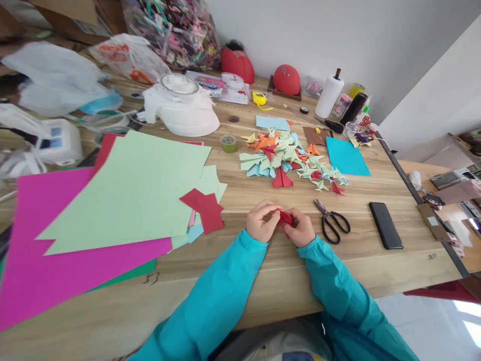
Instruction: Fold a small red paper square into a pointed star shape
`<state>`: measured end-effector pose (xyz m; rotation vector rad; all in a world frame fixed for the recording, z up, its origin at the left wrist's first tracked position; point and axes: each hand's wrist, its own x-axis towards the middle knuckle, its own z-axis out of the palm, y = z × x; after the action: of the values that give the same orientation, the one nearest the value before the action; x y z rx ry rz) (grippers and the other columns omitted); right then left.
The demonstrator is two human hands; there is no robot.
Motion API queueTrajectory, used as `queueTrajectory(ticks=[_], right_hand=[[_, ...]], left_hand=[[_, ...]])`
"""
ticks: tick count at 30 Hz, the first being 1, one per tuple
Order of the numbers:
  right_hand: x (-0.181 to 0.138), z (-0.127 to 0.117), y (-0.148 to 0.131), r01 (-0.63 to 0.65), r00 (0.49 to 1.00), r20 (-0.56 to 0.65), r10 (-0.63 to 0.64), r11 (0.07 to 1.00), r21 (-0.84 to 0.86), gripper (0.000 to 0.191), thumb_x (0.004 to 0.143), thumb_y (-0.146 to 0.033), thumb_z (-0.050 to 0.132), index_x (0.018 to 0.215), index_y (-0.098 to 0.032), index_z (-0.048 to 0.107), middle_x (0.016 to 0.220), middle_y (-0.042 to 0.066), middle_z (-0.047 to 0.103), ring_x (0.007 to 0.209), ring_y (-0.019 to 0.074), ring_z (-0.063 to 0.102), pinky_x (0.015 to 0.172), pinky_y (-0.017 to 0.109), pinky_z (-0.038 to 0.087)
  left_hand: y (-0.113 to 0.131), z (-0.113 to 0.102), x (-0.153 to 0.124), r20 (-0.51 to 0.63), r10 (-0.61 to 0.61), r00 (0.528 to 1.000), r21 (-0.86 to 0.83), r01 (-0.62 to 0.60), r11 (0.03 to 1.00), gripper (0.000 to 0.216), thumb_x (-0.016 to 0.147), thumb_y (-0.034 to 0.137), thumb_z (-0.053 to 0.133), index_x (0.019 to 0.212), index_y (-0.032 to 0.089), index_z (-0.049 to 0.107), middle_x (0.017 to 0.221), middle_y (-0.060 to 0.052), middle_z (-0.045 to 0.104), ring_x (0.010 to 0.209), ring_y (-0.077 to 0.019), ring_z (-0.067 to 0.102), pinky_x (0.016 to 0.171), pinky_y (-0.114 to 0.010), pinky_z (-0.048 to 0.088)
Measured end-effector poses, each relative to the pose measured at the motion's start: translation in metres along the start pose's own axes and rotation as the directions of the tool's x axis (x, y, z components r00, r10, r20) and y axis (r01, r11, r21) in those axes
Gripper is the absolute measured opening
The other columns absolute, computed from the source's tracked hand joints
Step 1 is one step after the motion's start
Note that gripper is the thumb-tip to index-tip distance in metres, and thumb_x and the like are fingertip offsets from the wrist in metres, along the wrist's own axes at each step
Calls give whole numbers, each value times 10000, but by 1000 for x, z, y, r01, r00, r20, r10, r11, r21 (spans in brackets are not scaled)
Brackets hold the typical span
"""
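Observation:
My left hand (261,221) and my right hand (301,228) meet over the wooden table (285,281), both pinched on a small folded piece of red paper (285,217) held between them. Teal sleeves cover both arms. Just beyond the hands lies a heap of folded paper shapes (289,158) in green, orange, blue and red. Black-handled scissors (331,220) lie right of my right hand.
Large sheets of pale green (131,195) and magenta paper (45,271) spread on the left, with red offcuts (205,208). A black phone (385,225), a blue sheet (346,156), a tape roll (228,143), a paper towel roll (328,95) and white bags are about.

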<state>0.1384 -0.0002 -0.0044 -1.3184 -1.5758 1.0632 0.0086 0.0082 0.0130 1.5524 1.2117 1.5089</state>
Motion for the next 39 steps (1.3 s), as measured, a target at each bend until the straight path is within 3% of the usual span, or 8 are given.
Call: queueTrajectory(ticks=[5,9,13,25,32,35,39], right_hand=[[4,-2,-5,-92,996,21,89,981,174,184,561,-151,564,742,-159,597,605,-31,542,527,94,447,508,219,356],[8,-7,-8,-187,982,82,168,901,392,155,521,-155,608,674,-154,589,546,-51,517,499,79,432,482,204,334],[8,-9,-9,-212,977,120,176,857,470,182,495,-162,647,672,-155,606,556,-48,540,516,82,447,512,212,353],[4,-4,-9,-135,984,148,104,966,221,211,599,-319,670,661,-148,563,550,-39,501,505,78,395,495,219,322],[4,-4,-9,-169,974,183,131,962,212,236,592,-338,671,627,-148,535,532,-48,455,489,72,364,472,216,291],[5,-5,-8,-197,974,161,160,949,247,257,572,-353,685,608,-151,529,517,-51,443,483,71,357,469,218,287],[6,-6,-9,-217,970,167,175,934,283,268,554,-358,697,628,-150,544,536,-43,479,492,76,380,483,222,306]], left_hand=[[3,-3,4,-14,-105,994,-174,101,980,163,750,245,530,707,164,666,720,-37,603,704,-139,557,639,-249,444],[3,-2,6,128,-202,971,-314,233,920,125,675,256,620,724,156,678,759,-44,610,729,-151,560,642,-256,443],[2,0,6,228,-253,940,-368,324,872,177,575,245,697,725,153,677,757,-39,602,691,-150,552,599,-258,437],[-2,2,7,133,-223,966,-247,250,936,134,619,266,669,575,150,620,586,1,533,579,-110,480,541,-236,373],[-3,0,7,41,-208,977,-182,212,960,264,710,310,586,500,150,581,551,7,515,552,-98,464,545,-228,372],[0,-1,7,58,-247,967,-252,254,934,247,745,320,542,583,154,627,608,-8,550,590,-110,504,562,-231,399],[0,-1,7,108,-182,977,-284,206,936,135,686,276,612,634,158,652,690,-29,594,686,-140,546,618,-248,428]])
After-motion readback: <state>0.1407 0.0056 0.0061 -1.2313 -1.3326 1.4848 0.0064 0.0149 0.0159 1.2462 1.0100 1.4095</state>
